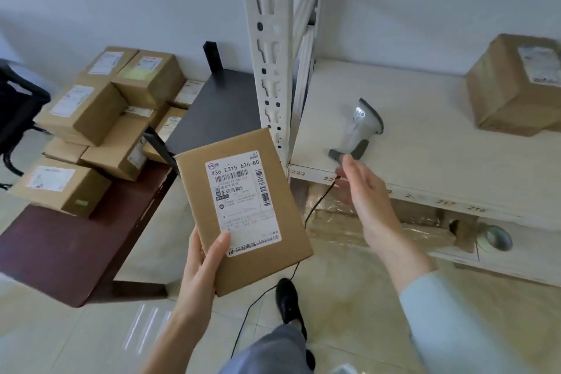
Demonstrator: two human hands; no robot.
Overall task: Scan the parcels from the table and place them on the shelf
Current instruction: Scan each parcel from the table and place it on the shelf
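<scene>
While the left hand (200, 264) grips the flat brown cardboard parcel (243, 209), the right hand (364, 191), fingers loose, nears the grey handheld scanner (358, 133). Better to take its handle firmly and keep the label facing up.

Brown parcel (243, 209), white-grey scanner (356, 130)

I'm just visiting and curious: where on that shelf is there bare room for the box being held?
The shelf board is bare between the scanner and the brown box at the far right, and along the back wall. The right hand crowds the front edge. The table is stacked with parcels.
</scene>
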